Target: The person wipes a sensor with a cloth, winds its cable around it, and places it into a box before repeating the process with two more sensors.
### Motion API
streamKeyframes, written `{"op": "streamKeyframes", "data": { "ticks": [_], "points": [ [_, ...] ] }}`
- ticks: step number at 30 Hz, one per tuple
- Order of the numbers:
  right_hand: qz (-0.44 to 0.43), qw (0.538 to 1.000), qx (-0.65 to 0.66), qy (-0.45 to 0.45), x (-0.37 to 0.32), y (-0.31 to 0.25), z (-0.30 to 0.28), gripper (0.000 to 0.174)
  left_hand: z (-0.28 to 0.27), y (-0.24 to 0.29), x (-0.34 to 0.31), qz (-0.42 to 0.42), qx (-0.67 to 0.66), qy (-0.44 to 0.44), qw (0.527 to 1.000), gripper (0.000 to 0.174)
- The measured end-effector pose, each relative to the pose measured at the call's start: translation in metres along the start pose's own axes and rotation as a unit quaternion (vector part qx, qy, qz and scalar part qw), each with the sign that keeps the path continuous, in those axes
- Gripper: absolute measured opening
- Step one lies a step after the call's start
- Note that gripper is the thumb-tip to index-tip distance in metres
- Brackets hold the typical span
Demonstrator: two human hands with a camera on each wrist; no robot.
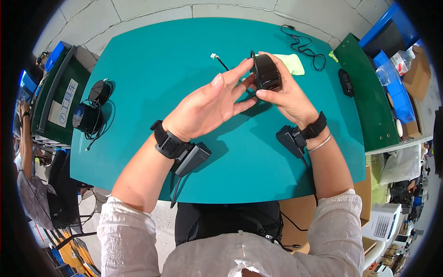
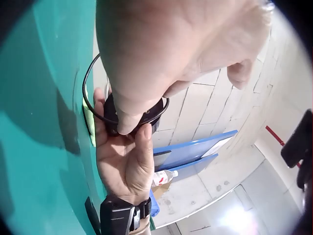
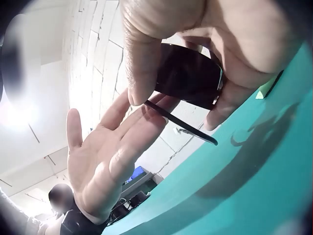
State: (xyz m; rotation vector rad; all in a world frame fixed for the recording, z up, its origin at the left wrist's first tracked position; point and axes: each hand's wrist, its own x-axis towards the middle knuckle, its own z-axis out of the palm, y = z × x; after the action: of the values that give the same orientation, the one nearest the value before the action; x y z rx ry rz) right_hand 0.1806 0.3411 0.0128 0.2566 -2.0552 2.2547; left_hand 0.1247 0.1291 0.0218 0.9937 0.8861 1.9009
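My right hand (image 1: 295,97) holds a glossy black round device (image 1: 268,74) above the table, thumb on one side and fingers on the other. A thin black cable (image 2: 86,78) loops around the device's face. Its loose end, with a white connector (image 1: 213,56), sticks out to the left. My left hand (image 1: 203,104) is spread beside the device, fingers extended, with the fingertips at the face and the cable. In the right wrist view the cable (image 3: 186,126) passes between the device and the left fingers.
On the green table (image 1: 152,152), two black round devices with cables (image 1: 87,117) lie at the left. A yellow-green cloth (image 1: 292,64) is behind the right hand. A coiled black cable (image 1: 304,46) lies at the back right, and a small black object (image 1: 345,83) by the right side panel.
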Motion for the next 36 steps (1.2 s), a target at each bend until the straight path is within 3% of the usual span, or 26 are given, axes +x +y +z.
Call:
{"op": "streamKeyframes", "data": {
  "ticks": [4,6,10,15,16,17,19,20,21,23,24,25,27,28,31,36],
  "points": [
    [-0.007,0.999,0.051,-0.001,-0.004,-0.005,0.013,0.086,-0.002,-0.005,0.0,0.004,0.025,-0.019,1.0,0.093],
    [-0.014,0.997,0.076,0.019,-0.004,-0.006,0.016,0.081,0.001,-0.012,-0.003,0.009,0.088,-0.008,0.996,0.092],
    [0.011,0.993,0.119,0.02,-0.001,-0.013,0.0,0.069,0.001,-0.003,0.0,0.012,0.071,-0.006,0.997,0.087],
    [-0.069,0.989,0.108,0.069,-0.02,-0.063,-0.021,0.064,-0.023,0.008,0.002,0.028,0.082,-0.008,0.996,0.059],
    [-0.078,0.989,0.099,0.079,-0.032,-0.071,-0.026,0.063,-0.023,0.007,0.002,0.037,0.079,0.026,0.996,0.049],
    [-0.084,0.988,0.089,0.097,-0.049,-0.078,-0.032,0.062,-0.024,0.005,0.002,0.024,0.071,0.004,0.997,0.049],
    [-0.095,0.99,-0.022,0.107,-0.089,-0.117,-0.055,0.06,-0.032,0.0,0.0,-0.001,0.053,0.106,0.993,0.048],
    [-0.096,0.982,-0.092,0.135,-0.117,-0.128,-0.062,0.07,-0.037,-0.001,0.0,-0.02,0.029,0.141,0.989,0.046],
    [-0.088,0.975,-0.115,0.17,-0.147,-0.14,-0.063,0.067,-0.044,-0.001,-0.002,-0.046,0.006,0.179,0.983,0.044],
    [-0.064,0.96,-0.085,0.26,-0.216,-0.16,-0.065,0.072,-0.066,-0.005,-0.005,-0.082,-0.056,0.162,0.982,0.04],
    [-0.029,0.945,-0.108,0.308,-0.256,-0.167,-0.066,0.069,-0.073,-0.005,-0.005,-0.084,-0.071,0.14,0.984,0.04],
    [-0.03,0.91,-0.246,0.332,-0.294,-0.162,-0.081,0.062,-0.076,-0.005,-0.005,-0.083,-0.086,0.12,0.986,0.039],
    [0.017,0.845,-0.281,0.455,-0.354,-0.155,-0.076,0.059,-0.074,-0.004,-0.002,-0.089,-0.05,0.157,0.982,0.043],
    [0.034,0.83,-0.291,0.474,-0.385,-0.145,-0.085,0.063,-0.08,-0.005,-0.001,-0.096,-0.037,0.139,0.985,0.044],
    [0.145,0.754,-0.337,0.545,-0.47,-0.092,-0.111,0.061,-0.1,-0.003,-0.007,-0.104,-0.009,0.115,0.988,0.047],
    [0.217,0.648,-0.35,0.64,-0.583,0.023,-0.183,0.072,-0.128,0.004,-0.017,-0.089,-0.058,0.187,0.976,0.044]
  ]
}}
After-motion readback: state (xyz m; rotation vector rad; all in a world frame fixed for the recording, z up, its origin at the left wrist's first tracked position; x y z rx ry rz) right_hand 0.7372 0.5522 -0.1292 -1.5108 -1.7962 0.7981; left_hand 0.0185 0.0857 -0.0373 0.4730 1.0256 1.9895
